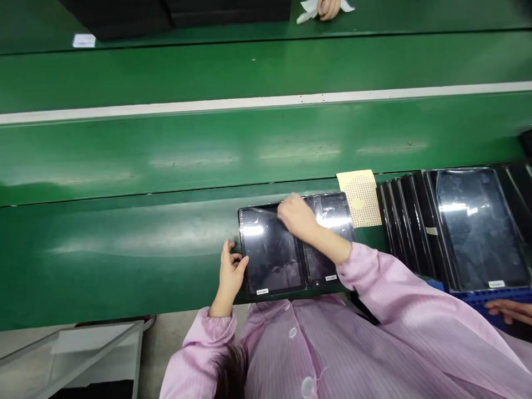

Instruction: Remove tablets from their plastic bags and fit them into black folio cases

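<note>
Two flat black tablets lie side by side at the near edge of the green bench, each with a small white label at its lower edge. At the outer edge of the left tablet (272, 260), my left hand (231, 271) has its thumb against the rim and its fingers curled beside it. My right hand (297, 216) is closed over the upper right corner of that tablet; its fingertips are hidden, so what they pinch cannot be made out. Under my right forearm lies the right tablet (322, 263), partly covered.
A yellow dotted sticker sheet (361, 199) lies beyond the right tablet. Further right, several tablets (477, 227) lean in a row in a blue rack (477, 299), with another person's hand (511, 310) near it. Across the bench, a hand (328, 8) holds white cloth.
</note>
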A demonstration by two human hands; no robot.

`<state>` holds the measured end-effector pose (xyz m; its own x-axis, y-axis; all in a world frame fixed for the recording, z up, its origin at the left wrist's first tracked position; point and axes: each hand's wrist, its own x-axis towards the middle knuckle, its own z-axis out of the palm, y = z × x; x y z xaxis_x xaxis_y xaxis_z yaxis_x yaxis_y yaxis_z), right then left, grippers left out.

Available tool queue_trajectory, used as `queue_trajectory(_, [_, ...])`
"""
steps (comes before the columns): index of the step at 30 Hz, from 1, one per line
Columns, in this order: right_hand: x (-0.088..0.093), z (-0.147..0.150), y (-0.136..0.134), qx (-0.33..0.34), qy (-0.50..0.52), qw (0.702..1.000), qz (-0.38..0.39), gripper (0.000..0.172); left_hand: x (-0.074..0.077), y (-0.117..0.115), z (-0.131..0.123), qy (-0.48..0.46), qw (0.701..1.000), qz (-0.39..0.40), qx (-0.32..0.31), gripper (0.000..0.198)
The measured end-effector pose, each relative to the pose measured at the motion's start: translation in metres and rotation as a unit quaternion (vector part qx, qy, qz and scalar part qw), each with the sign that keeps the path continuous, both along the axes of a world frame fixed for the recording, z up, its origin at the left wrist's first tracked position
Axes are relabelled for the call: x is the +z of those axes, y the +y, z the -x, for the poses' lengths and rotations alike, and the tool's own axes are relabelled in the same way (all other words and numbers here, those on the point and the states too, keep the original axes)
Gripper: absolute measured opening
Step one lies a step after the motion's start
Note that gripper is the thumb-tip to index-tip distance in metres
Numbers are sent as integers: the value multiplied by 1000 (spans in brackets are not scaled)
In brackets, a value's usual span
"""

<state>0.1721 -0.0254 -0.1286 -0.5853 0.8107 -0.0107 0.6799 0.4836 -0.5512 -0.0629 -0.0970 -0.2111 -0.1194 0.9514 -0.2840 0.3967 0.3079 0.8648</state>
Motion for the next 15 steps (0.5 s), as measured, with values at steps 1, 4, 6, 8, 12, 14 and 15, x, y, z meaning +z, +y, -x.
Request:
queue_trajectory(1, [3, 6, -21, 24, 5, 1000, 10, 16, 2, 1, 1, -20, 1000, 12, 5, 76])
queue_trajectory(4, [7, 10, -81, 202, 110, 972, 39, 28, 9, 3, 6, -32, 999, 16, -23, 36])
queue_trajectory(6, [3, -3, -101, 110, 201, 972, 48, 27, 11, 4, 9, -33, 998, 12, -53, 19])
queue_trajectory(8, [-9, -25, -102, -68, 193, 979, 11, 31, 13, 8, 9, -46, 997, 14, -57, 25])
queue_trajectory(12, [-38, -57, -90, 16, 48, 997, -67, 43, 18, 31, 1, -61, 997, 43, -7, 29])
queue_trajectory(14, [-45, -59, -90, 141, 34, 986, -87, 47, 24, 49, -6, -66, 995, 77, 10, 51])
queue_trajectory(15, [-46, -56, -90, 162, 30, 981, -105, 50, 26, 58, -8, -67, 993, 97, 6, 55])
